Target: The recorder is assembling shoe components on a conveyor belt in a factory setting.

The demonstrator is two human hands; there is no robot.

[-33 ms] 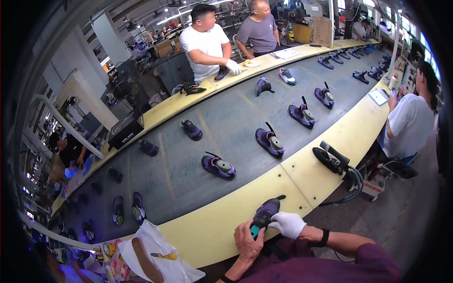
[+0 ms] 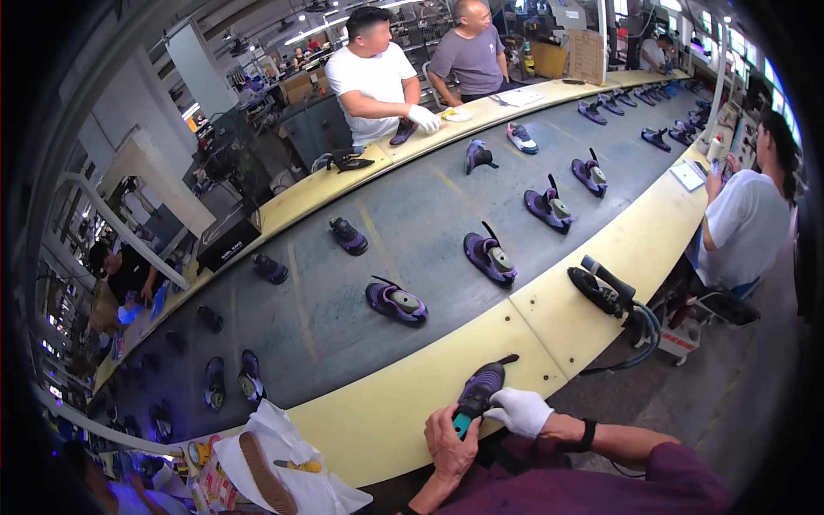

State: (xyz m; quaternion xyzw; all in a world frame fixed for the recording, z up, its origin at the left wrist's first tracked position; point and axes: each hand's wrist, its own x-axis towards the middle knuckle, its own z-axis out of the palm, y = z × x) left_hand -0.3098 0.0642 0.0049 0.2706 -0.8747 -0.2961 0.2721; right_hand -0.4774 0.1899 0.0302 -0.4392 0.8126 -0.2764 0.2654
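Observation:
A dark purple and black shoe (image 2: 486, 383) rests on the pale yellow ledge in front of me, its toe pointing away and a black strap sticking out beyond it. A teal shoe last (image 2: 462, 424) shows in its near end. My bare left hand (image 2: 448, 439) is wrapped round that end, holding the shoe. On the other side, my white-gloved right hand (image 2: 520, 412) has its fingers bent against the shoe's right edge. The glove hides whether those fingertips pinch anything.
Beyond the ledge (image 2: 386, 429) runs a dark conveyor belt (image 2: 412, 227) carrying several similar shoes. A black hand tool with a hose (image 2: 601, 290) lies right. At left, a white cloth (image 2: 296, 438) bears a brown sole (image 2: 264, 472) and a yellow-handled knife (image 2: 300, 466). Several people stand around the line.
My gloved right hand has shifted very slightly left against the shoe. The shoes on the belt have crept a little to the left.

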